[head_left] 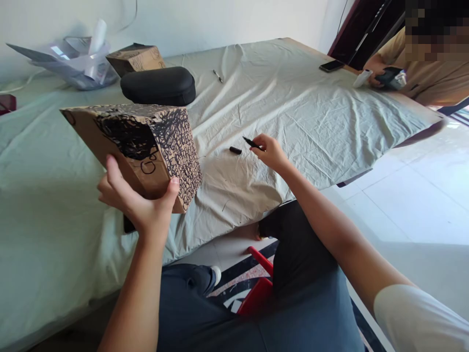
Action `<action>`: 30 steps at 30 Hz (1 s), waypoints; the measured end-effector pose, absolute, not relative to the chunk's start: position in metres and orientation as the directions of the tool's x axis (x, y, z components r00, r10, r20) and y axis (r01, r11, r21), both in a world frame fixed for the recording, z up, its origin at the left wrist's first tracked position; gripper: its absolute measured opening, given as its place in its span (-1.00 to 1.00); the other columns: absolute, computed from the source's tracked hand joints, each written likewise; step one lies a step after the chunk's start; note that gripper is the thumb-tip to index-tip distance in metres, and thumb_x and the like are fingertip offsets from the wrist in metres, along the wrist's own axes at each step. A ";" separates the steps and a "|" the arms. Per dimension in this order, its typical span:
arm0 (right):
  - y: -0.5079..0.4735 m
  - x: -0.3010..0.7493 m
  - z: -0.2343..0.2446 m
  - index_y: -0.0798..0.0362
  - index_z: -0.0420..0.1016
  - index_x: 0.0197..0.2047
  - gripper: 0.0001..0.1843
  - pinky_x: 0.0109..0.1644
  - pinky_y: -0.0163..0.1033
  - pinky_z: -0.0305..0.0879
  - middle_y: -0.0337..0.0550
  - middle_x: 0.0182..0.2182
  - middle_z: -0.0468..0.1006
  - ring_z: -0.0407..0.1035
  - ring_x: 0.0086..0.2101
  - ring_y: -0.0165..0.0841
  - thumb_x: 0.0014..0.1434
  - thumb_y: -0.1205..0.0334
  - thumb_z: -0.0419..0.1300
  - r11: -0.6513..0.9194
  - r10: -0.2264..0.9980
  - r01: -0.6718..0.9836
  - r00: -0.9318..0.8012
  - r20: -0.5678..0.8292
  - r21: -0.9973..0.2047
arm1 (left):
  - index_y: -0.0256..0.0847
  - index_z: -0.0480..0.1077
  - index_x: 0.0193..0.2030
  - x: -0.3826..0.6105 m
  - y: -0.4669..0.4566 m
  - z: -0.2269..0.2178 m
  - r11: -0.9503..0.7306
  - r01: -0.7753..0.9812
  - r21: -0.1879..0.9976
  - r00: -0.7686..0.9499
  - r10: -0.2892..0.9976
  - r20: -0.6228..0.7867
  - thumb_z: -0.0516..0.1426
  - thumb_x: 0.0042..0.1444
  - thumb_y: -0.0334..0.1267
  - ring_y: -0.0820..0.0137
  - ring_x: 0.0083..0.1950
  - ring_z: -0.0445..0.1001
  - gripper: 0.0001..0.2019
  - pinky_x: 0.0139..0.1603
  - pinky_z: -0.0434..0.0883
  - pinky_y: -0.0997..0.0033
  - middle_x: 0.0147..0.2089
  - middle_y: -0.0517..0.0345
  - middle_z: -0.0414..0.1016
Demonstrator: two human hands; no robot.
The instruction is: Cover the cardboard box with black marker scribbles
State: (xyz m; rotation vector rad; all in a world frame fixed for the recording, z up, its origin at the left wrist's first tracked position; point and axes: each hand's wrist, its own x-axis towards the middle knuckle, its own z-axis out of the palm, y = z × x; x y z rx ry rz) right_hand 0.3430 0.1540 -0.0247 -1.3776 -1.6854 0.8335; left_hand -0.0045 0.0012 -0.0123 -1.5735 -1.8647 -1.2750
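A cardboard box (146, 181) covered in part with black scribbled loops and a solid black patch is held tilted by my left hand (142, 200). My thumb presses its near corner, while the other fingers lie along its left face. To the right, my right hand (270, 150) pinches an uncapped black marker (252, 143), its tip pointing left. The marker's black cap (235, 150) rests on the cloth just left of that tip, apart from the hand. Part of a dark object (129, 225) shows under the box, its kind hidden.
Behind the box lie a black hard case (158, 86), a second cardboard box (137, 58) and a clear plastic basket (78, 63). A pen (218, 76) is farther back on the wrinkled cloth (293, 117). Another person (432, 73) handles things at the far right, near a phone (331, 65).
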 end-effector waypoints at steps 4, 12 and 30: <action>0.146 0.348 -0.021 0.13 0.73 -0.01 -0.75 0.16 -0.01 0.48 0.14 0.00 0.74 0.60 -0.02 -0.10 0.29 0.41 0.29 0.244 0.969 0.800 -0.189 0.156 -0.548 | -0.40 0.08 0.71 -0.005 0.002 -0.015 -0.066 0.930 0.361 -0.259 0.579 0.773 0.28 0.08 0.64 -0.37 0.49 0.35 0.36 0.54 0.28 -0.38 0.50 -0.36 0.36; 0.146 0.337 -0.018 0.15 0.79 0.19 -0.62 0.14 -0.05 0.49 0.16 0.13 0.73 0.60 0.12 0.00 0.38 0.38 0.28 0.149 0.987 0.905 -0.161 0.006 -0.398 | -0.46 0.17 0.69 -0.008 0.007 -0.017 -0.135 0.885 0.447 -0.308 0.551 0.776 0.25 0.02 0.65 -0.38 0.47 0.35 0.38 0.55 0.21 -0.41 0.44 -0.43 0.38; 0.158 0.314 -0.038 0.13 0.74 0.28 -0.56 0.33 0.08 0.50 0.18 0.10 0.71 0.58 0.16 0.05 0.39 0.32 0.28 0.221 0.975 0.879 -0.201 0.092 -0.422 | -0.32 0.22 0.68 -0.008 0.008 -0.017 -0.212 0.845 0.491 -0.312 0.550 0.775 0.32 0.00 0.60 -0.34 0.45 0.32 0.31 0.57 0.12 -0.44 0.43 -0.39 0.38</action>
